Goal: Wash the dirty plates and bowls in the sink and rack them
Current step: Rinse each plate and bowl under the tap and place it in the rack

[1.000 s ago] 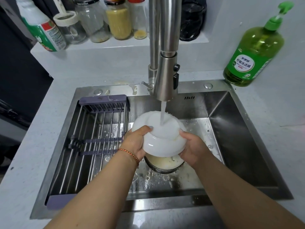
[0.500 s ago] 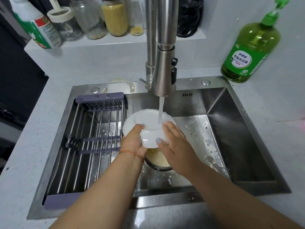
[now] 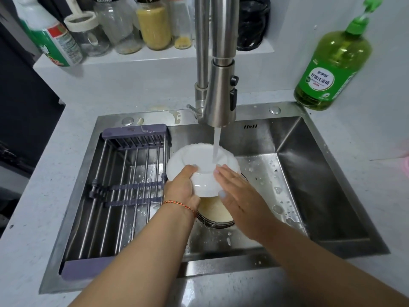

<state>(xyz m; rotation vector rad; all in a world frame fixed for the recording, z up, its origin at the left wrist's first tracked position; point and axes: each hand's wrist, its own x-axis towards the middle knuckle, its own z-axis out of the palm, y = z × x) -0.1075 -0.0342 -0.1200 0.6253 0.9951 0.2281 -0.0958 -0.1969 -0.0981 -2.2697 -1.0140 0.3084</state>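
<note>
The white bowl [image 3: 202,169] is up in my hands over the middle of the sink [image 3: 321,196], tilted so its underside faces me, and the stream of water [image 3: 216,145] from the tap [image 3: 218,94] lands on its upturned base. My left hand [image 3: 182,189] grips it at the left edge — fingers curled over the rim, a red braided string [image 3: 179,204] round that wrist. My right hand [image 3: 239,193] lies against the bowl's right side with the fingers straight and pressed flat to the wall, thumb low at the bottom edge. Directly beneath the bowl, on the sink floor, sits a round metal drain basket [image 3: 215,214] holding cloudy yellowish water. To the left, a drying rack [image 3: 124,185] of steel rods with purple end pieces spans the sink's left part — nothing stands on it that I can see. Droplets speckle the steel floor to the right of my hand. On the bench at the back right corner stands a green dish soap bottle [image 3: 332,67] with a pump top. On the shelf behind the tap stand several jars [image 3: 152,25], one filled with yellow grain, and a white bottle with a green label [image 3: 53,38] at the far left.
</note>
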